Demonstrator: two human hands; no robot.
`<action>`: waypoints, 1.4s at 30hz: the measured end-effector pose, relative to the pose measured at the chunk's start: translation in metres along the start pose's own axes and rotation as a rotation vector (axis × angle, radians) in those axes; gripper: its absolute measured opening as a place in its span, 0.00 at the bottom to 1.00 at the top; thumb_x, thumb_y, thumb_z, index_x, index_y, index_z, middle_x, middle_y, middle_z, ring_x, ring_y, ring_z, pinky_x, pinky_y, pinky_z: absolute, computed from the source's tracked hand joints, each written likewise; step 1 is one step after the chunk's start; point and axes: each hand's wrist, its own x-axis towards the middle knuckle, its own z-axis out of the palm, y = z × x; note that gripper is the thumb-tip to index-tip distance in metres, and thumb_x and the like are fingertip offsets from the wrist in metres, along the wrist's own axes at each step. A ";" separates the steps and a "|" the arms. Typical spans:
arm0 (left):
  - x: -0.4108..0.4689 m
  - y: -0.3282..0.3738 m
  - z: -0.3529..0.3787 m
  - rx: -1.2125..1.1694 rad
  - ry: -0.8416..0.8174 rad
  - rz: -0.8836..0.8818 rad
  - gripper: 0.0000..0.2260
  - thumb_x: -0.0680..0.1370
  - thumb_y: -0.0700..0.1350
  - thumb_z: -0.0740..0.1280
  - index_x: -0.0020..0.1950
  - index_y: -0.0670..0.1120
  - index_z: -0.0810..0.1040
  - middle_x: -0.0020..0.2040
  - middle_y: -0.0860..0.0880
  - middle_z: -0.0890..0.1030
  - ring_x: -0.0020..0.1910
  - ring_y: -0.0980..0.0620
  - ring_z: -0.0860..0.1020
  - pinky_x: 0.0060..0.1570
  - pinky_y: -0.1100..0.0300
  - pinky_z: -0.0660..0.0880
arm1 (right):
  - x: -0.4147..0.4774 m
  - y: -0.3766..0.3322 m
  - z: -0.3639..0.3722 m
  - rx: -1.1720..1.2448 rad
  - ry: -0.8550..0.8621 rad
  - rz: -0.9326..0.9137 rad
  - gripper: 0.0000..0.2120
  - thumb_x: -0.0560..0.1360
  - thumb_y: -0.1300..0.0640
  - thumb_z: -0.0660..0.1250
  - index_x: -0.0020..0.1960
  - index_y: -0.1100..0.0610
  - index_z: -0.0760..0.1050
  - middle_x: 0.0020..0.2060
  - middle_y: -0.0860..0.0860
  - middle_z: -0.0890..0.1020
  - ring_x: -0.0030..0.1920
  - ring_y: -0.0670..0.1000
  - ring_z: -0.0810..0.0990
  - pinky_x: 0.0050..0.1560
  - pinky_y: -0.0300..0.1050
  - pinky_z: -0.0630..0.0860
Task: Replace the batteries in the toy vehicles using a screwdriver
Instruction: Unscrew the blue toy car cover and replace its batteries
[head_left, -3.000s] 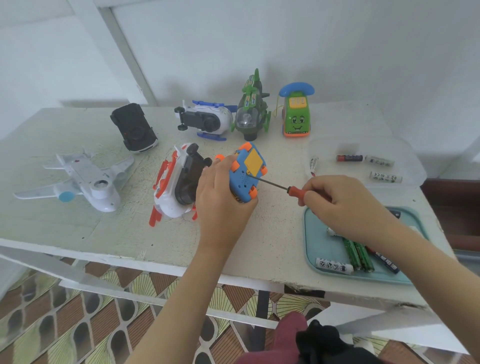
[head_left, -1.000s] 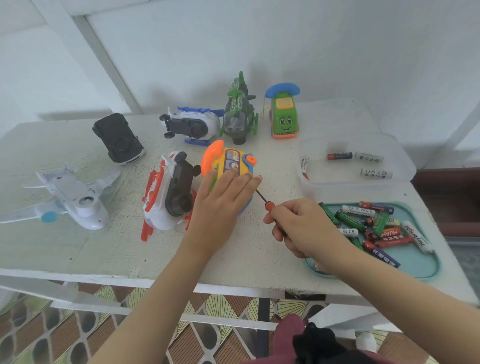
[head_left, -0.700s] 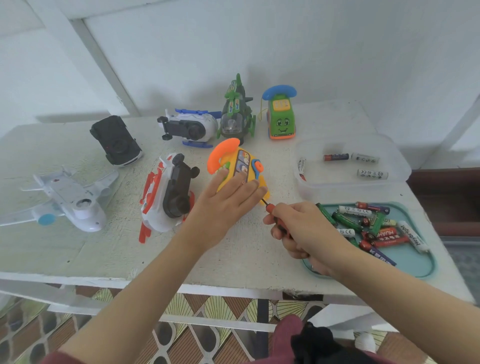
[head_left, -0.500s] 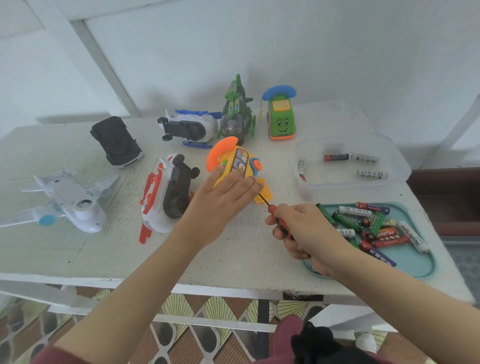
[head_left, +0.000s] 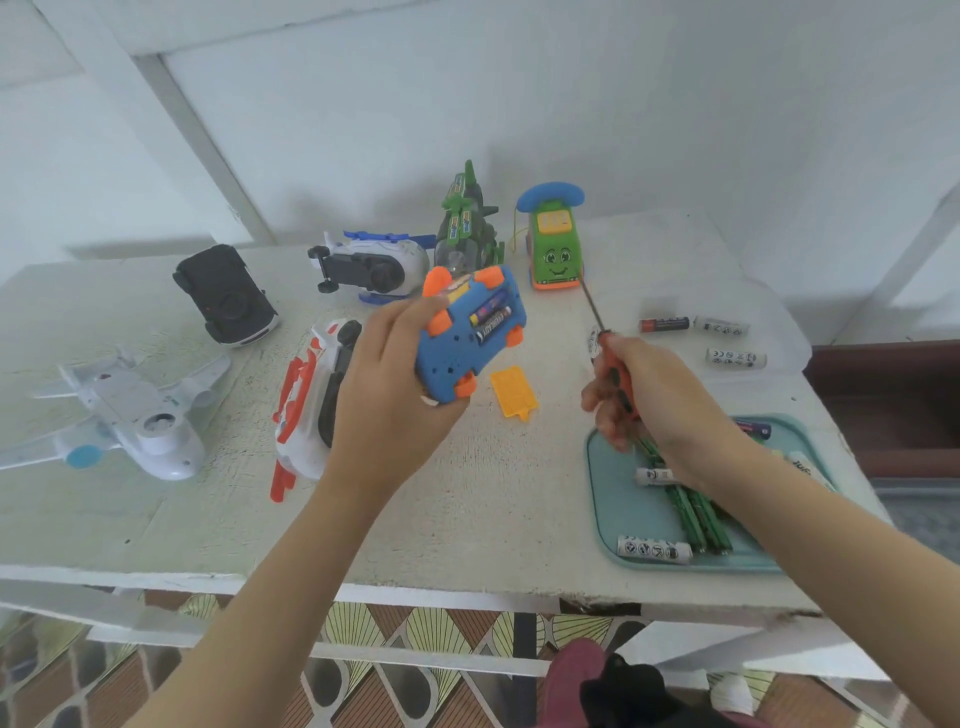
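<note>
The left hand (head_left: 395, 384) grips a blue toy car (head_left: 462, 343), fingers and thumb curled round its body. It holds the car underside up in the air, just left of the yellow battery cover (head_left: 513, 391) that lies flat on the white table (head_left: 467, 519). The car's compartment is open and two batteries (head_left: 491, 319) show inside. Right of the cover, the right hand (head_left: 649, 395) wraps its fingers round the orange handle of a screwdriver (head_left: 604, 339), shaft pointing up and away. Farther right of the cover, a teal tray (head_left: 618, 509) holds loose batteries (head_left: 696, 514).
</note>
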 end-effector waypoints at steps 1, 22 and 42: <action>0.002 0.004 -0.001 -0.032 0.025 -0.026 0.26 0.65 0.36 0.78 0.60 0.39 0.73 0.56 0.47 0.73 0.54 0.57 0.69 0.53 0.75 0.66 | 0.002 -0.003 -0.002 -0.003 0.009 -0.037 0.14 0.83 0.54 0.54 0.41 0.58 0.67 0.35 0.57 0.79 0.25 0.52 0.74 0.25 0.41 0.71; 0.045 0.055 0.043 -0.038 0.020 -0.079 0.27 0.63 0.42 0.72 0.61 0.40 0.75 0.52 0.46 0.76 0.51 0.54 0.67 0.52 0.67 0.62 | 0.004 -0.039 -0.051 0.142 0.099 -0.306 0.14 0.83 0.54 0.53 0.40 0.55 0.68 0.49 0.52 0.84 0.49 0.51 0.84 0.53 0.45 0.79; 0.082 0.074 0.088 -0.014 0.050 -0.070 0.25 0.59 0.43 0.72 0.55 0.40 0.76 0.46 0.46 0.76 0.45 0.49 0.70 0.47 0.69 0.58 | -0.016 -0.014 -0.098 -0.655 0.436 -0.495 0.19 0.81 0.54 0.57 0.35 0.61 0.73 0.24 0.50 0.69 0.27 0.43 0.68 0.32 0.36 0.65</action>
